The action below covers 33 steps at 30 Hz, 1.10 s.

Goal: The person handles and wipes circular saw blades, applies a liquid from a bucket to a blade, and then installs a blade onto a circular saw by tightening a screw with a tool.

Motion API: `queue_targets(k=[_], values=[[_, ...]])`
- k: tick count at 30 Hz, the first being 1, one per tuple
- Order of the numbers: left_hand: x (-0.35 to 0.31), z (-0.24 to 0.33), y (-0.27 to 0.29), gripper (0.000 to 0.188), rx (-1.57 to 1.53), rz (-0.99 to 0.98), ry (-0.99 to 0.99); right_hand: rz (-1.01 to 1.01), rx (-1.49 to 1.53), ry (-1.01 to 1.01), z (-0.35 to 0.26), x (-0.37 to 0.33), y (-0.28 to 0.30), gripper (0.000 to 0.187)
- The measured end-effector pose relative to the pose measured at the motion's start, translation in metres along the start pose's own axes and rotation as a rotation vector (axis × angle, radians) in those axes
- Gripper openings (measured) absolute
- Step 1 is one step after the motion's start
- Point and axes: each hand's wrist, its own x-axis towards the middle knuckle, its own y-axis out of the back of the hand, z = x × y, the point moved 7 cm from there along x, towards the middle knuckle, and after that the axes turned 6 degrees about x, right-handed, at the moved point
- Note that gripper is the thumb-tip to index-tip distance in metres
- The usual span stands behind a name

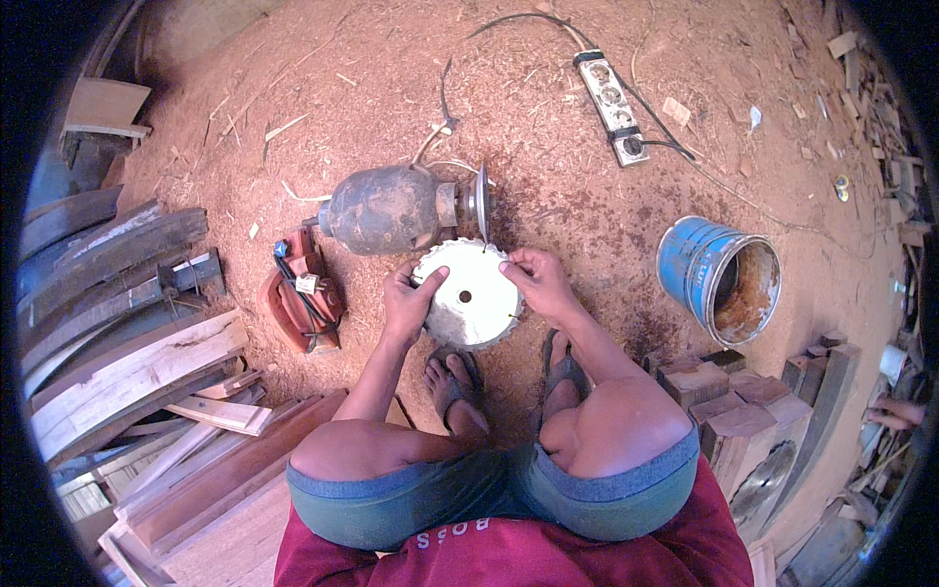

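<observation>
Between my two hands is a pale, round circular saw blade with a toothed rim and a dark centre hole. My left hand grips its left edge, thumb on the upper face and the other fingers partly hidden. My right hand pinches the upper right rim with thumb and forefinger. Just beyond the blade, a rusty electric motor lies on the ground. A thin grinding disc stands edge-on at its right end, very near the blade's top rim.
A red power tool with a coiled cord lies left. A white power strip with cables is at far right. A blue bucket lies tipped over. Curved boards and wood blocks flank me; another saw blade leans there.
</observation>
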Motion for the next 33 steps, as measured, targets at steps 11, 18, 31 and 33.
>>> queue_targets(k=[11,18,31,33], values=[[-0.048,0.116,0.021,0.021,0.185,-0.021,-0.341,-0.071,0.122,0.051,-0.071,-0.035,0.011,0.02],[-0.09,0.229,0.011,0.013,0.392,-0.098,-0.945,-0.144,0.211,0.131,-0.118,-0.044,0.011,0.014],[-0.087,0.28,-0.032,0.016,0.606,-0.281,-0.957,-0.154,0.576,0.055,-0.113,-0.058,0.039,0.041],[-0.081,0.271,-0.048,0.018,0.687,-0.274,-0.886,-0.131,0.466,-0.052,-0.107,-0.067,0.051,0.053]])
